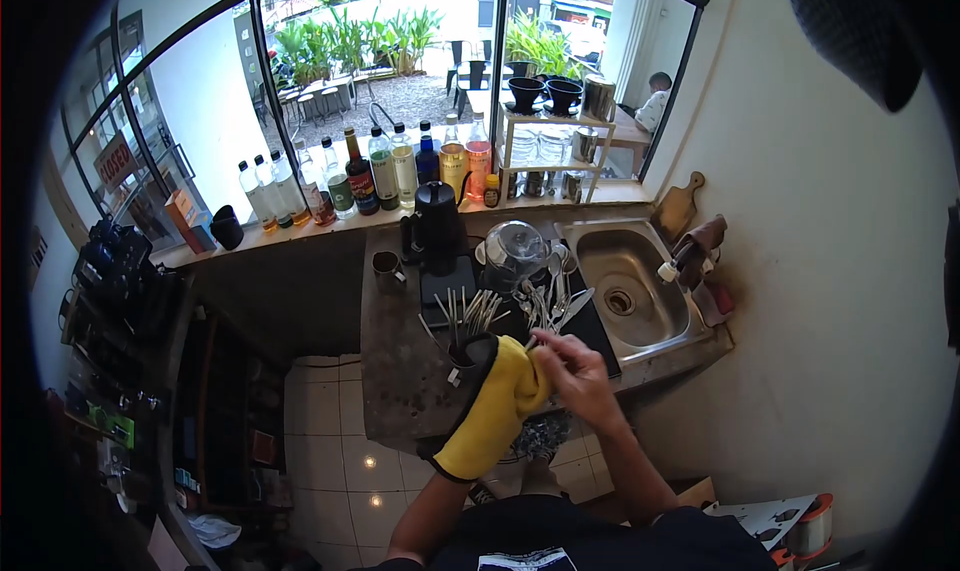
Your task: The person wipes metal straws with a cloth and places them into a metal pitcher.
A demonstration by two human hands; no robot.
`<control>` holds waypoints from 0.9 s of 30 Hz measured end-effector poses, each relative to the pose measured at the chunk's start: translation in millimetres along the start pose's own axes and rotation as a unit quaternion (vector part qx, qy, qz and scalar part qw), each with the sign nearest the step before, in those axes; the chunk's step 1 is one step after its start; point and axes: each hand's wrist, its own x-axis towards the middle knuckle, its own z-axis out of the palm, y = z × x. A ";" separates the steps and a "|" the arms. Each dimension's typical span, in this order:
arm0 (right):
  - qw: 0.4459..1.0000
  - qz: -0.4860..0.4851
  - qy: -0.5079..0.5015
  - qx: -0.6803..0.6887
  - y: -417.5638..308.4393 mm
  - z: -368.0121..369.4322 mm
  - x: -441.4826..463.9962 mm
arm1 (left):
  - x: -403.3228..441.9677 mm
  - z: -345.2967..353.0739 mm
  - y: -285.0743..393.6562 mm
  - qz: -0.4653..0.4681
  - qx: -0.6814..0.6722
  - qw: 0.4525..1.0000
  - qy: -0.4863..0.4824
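A yellow cloth with a black edge (478,429) wraps round my left hand (508,376), whose fingers are hidden under it. Close beside it, my right hand (580,376) has its fingers pinched at the cloth's upper end, on a thin piece of metal (533,342) too small to name. Just beyond my hands, a bunch of thin metal straws (478,312) stands in a dark cup. Spoons and other cutlery (555,289) lie on a dark mat to the right of them. An upturned glass vessel (515,251) is behind the cutlery.
At the right is a steel sink (622,281) with a tap (675,267). A black kettle (436,216) and a dark mug (388,268) stand on the counter (400,371). Bottles (383,166) line the window sill; a rack (557,136) holds glasses. A person (654,103) sits outside.
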 end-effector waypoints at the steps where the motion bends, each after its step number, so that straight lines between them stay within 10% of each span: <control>1: 1.000 -0.009 -0.024 0.005 4.1 5.1 0.5 | -0.4 1.4 -2.1 0.009 0.009 1.000 -0.013; 10: 0.988 0.021 0.034 0.147 9.3 -3.8 33.3 | -20.7 -20.7 -12.4 -0.019 0.174 0.984 -0.026; 12: 0.984 0.010 0.076 0.158 15.3 -8.3 45.4 | -33.2 -17.1 -9.9 -0.164 0.134 0.977 0.012; 20: 0.999 -0.010 -0.033 0.042 30.0 -10.7 37.2 | -36.4 -21.4 -15.2 -0.121 0.126 0.985 0.004; 27: 0.987 -0.034 0.097 0.123 11.6 -39.6 51.0 | -30.5 -21.3 -7.4 -0.104 0.200 0.973 -0.050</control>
